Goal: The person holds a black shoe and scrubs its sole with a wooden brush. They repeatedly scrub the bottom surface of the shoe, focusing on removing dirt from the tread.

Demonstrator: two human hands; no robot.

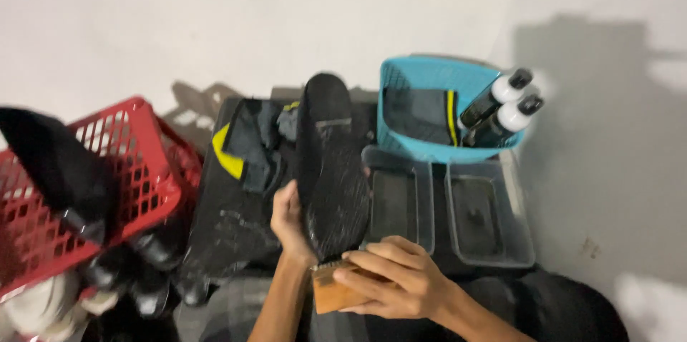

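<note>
Left hand (pixel 290 224) fingers grip the upturned black shoe (pixel 330 170); right hand (pixel 397 281) fingers clasp the wooden brush (pixel 336 292), best kept flat against the sole for short, firm strokes.

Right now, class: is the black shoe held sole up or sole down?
Sole up. The black shoe shows its treaded underside to the camera, with the left hand gripping it and the right hand holding a wooden brush at its heel.
</note>
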